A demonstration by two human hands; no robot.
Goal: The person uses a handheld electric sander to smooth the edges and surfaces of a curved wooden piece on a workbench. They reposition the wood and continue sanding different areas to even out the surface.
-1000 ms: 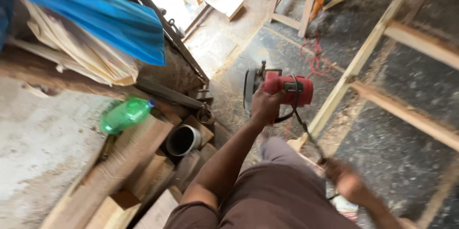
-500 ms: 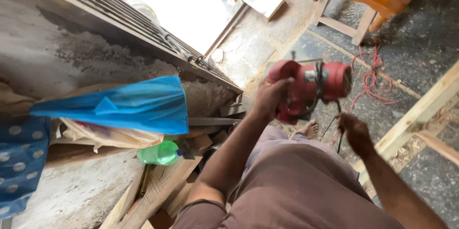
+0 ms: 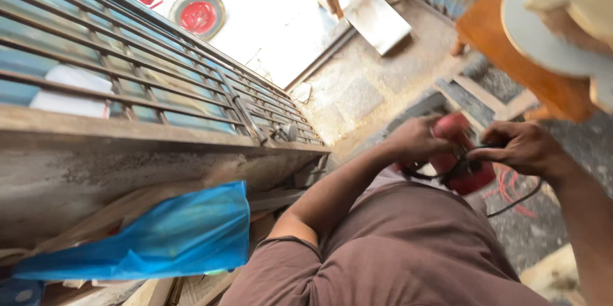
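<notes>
Red power tool (image 3: 469, 165), apparently angled down-right, is gripped by left hand (image 3: 418, 140) and right hand (image 3: 520, 147).

A rough carpentry workshop, open to a bright yard through a metal grille gate (image 3: 159, 82). Lengths of sawn timber (image 3: 159, 290) lie by a dusty concrete wall (image 3: 96, 172) under a blue plastic sheet (image 3: 159, 236), an unfinished wooden table (image 3: 530, 63) stands on the gritty floor (image 3: 364, 95), and a red power tool (image 3: 463, 165) trails its black cord.
</notes>
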